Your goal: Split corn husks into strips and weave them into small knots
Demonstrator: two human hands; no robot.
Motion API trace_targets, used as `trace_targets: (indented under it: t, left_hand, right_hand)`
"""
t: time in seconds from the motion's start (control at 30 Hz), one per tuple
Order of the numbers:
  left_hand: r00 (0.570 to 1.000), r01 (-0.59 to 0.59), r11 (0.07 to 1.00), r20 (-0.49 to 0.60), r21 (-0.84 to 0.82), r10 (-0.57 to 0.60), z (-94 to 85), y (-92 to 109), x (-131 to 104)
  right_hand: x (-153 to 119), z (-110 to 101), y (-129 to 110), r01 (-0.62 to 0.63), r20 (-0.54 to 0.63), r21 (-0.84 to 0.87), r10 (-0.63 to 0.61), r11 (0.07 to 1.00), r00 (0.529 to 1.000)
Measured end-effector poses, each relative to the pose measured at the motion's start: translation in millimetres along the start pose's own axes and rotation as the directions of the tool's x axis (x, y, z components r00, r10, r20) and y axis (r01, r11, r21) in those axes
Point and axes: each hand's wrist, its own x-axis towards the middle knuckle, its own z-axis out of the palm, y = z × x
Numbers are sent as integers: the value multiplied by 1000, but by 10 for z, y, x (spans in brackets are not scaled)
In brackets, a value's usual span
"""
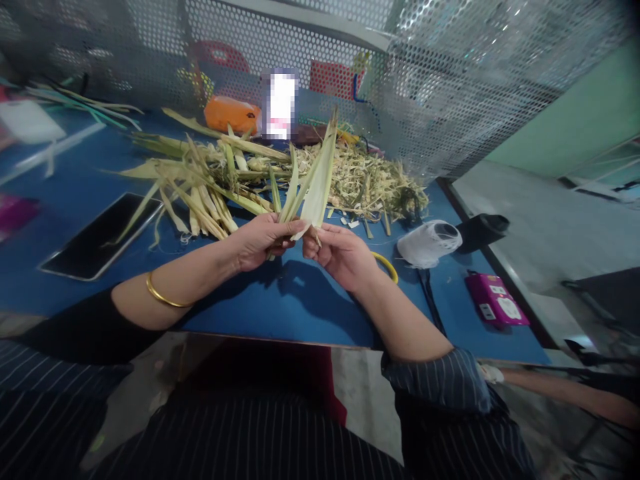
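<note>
The left hand (265,241) and right hand (344,253) meet mid-desk (320,313), fingers of both pinched shut on pale husk strips (317,190) (the tips point toward twelve o'clock), with shredded husk (370,177) at one o'clock and the black phone (103,235) at nine.

bright upright shape (283,103): pixelated, can't ID
purple item (17,212): blurred, cut off at left edge
white item (33,121): blurred
purple pack (497,300): print too small
other person's arm (565,393): cut off, right edge
held husks (290,200): bases partly hidden by left hand (265,241)
</note>
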Motion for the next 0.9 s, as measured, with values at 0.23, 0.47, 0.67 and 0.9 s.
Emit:
trace_targets:
  t: [0.23, 0.47, 0.67, 0.9]
  left_hand:
    - [987, -108, 976, -97, 191, 128, 71, 23, -40]
    - [983, -158, 967, -63, 198, 173, 75, -13, -35]
    - [979, -160, 967, -95, 197, 181, 38, -24, -12]
    - [972, -129, 968, -163, 216, 167, 18, 13, -6]
  right_hand:
    - [-15, -13, 16, 167, -133, -345, -225, 923, 965]
    - [-3, -43, 17, 101, -157, -291, -152, 951, 976]
    - [-43, -30, -71, 12, -83, -118, -22, 993, 996]
    - [-92, -47, -163, 62, -68, -231, -80, 971, 994]
